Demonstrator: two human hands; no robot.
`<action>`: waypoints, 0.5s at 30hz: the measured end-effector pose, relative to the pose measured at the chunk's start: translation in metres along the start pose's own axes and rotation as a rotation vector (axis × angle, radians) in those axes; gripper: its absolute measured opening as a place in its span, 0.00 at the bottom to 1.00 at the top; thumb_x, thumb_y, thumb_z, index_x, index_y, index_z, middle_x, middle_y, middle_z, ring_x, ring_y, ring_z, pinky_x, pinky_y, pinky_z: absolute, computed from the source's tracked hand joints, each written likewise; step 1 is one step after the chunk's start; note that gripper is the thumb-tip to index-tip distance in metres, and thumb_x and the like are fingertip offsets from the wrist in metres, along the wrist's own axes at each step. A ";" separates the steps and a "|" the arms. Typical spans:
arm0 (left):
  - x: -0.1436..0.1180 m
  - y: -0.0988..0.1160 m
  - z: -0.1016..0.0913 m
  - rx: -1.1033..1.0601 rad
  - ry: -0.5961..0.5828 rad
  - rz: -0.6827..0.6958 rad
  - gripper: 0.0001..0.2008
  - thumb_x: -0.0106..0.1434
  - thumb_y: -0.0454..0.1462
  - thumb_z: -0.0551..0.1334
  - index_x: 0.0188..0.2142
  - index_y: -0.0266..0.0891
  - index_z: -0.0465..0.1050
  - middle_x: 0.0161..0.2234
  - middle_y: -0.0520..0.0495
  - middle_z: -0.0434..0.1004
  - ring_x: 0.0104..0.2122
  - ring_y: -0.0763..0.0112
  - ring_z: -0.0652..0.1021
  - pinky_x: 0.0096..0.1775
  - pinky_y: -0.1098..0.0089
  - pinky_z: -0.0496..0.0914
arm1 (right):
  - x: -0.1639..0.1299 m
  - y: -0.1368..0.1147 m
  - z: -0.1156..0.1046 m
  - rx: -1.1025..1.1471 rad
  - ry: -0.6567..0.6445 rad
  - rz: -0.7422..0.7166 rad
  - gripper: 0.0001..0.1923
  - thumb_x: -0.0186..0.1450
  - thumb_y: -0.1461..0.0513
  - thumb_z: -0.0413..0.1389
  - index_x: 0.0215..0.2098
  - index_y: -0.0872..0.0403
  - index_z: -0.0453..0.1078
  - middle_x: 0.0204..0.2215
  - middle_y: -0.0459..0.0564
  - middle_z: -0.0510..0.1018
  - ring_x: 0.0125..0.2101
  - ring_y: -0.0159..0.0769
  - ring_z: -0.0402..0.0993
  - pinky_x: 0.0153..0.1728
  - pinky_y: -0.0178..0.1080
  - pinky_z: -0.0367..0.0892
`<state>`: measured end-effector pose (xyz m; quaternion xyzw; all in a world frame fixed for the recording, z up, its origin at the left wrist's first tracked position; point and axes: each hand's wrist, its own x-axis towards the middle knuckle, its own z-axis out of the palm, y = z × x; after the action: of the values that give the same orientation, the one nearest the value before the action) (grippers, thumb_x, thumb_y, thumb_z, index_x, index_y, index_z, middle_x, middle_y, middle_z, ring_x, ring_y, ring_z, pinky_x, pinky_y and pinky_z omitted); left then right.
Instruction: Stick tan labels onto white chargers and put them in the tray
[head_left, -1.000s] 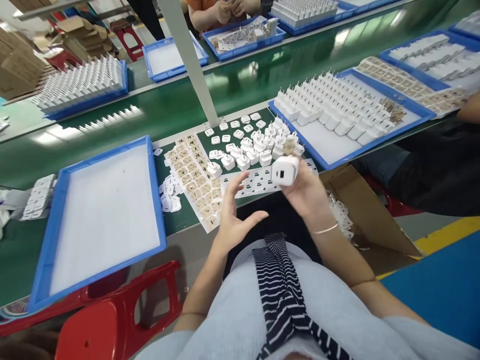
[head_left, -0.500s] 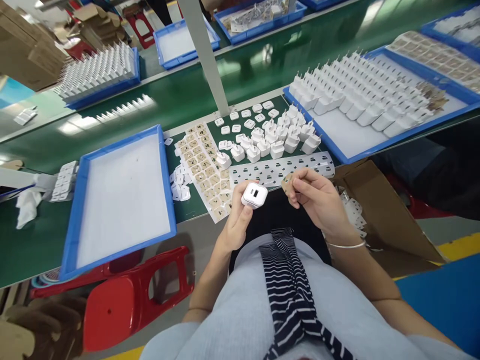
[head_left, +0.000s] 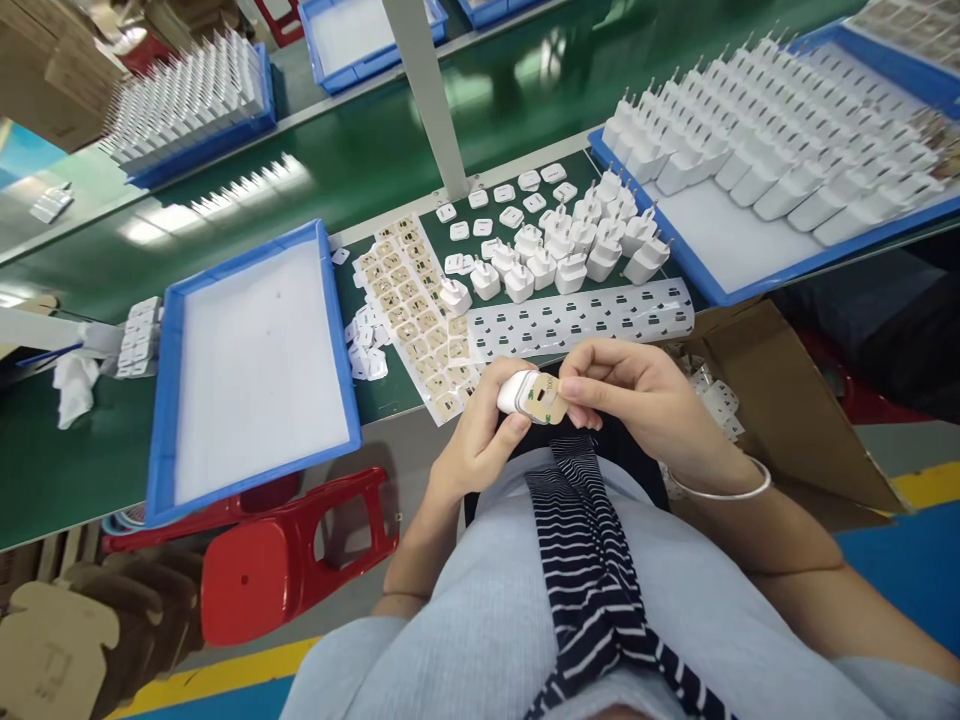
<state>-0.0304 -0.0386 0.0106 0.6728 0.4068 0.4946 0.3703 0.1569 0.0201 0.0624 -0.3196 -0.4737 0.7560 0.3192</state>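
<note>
My left hand (head_left: 484,440) is closed round a white charger (head_left: 513,391), whose port face points to the right. Against that face lies a tan sticker (head_left: 545,398) with a dark cutout and green marks. The thumb and fingers of my right hand (head_left: 630,400) pinch the sticker's right edge. Just beyond my hands lies a patterned white sticker sheet (head_left: 585,318) and, left of it, a sheet of tan stickers (head_left: 412,310). Behind them stand several white plug chargers (head_left: 559,250) with pins up, beside small white caps (head_left: 482,227).
A blue tray (head_left: 345,380) with a white base is on the left. At the right, another blue tray (head_left: 697,285) bears rows of chargers. A cardboard box (head_left: 802,400) with scraps is below it. A red stool (head_left: 247,585) stands lower left, and a grey post (head_left: 431,100) rises behind.
My right hand has brought the tan sticker leftward onto the charger's port face. The charger has turned to the right in my left hand. The camera view has shifted slightly.
</note>
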 end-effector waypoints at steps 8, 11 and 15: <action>0.002 0.003 -0.001 0.028 -0.012 0.007 0.20 0.74 0.52 0.50 0.57 0.46 0.62 0.44 0.43 0.69 0.41 0.63 0.71 0.44 0.62 0.70 | -0.001 -0.002 0.003 -0.007 0.013 -0.009 0.16 0.59 0.55 0.71 0.27 0.54 0.72 0.19 0.42 0.72 0.20 0.26 0.65 0.21 0.31 0.64; 0.002 0.004 -0.001 0.022 -0.011 0.003 0.19 0.74 0.51 0.50 0.57 0.46 0.62 0.45 0.44 0.68 0.42 0.64 0.71 0.45 0.62 0.69 | 0.000 -0.001 0.003 -0.009 0.007 -0.011 0.15 0.59 0.55 0.70 0.27 0.54 0.71 0.19 0.42 0.72 0.20 0.25 0.65 0.21 0.30 0.64; 0.000 0.005 0.000 0.023 -0.004 -0.016 0.19 0.74 0.51 0.50 0.57 0.46 0.63 0.45 0.43 0.69 0.42 0.63 0.71 0.46 0.61 0.69 | 0.001 0.000 0.002 -0.028 -0.001 -0.017 0.16 0.60 0.54 0.70 0.27 0.54 0.71 0.19 0.42 0.72 0.19 0.25 0.65 0.21 0.30 0.64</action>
<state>-0.0296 -0.0406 0.0157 0.6747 0.4170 0.4857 0.3673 0.1547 0.0201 0.0628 -0.3195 -0.4871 0.7468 0.3208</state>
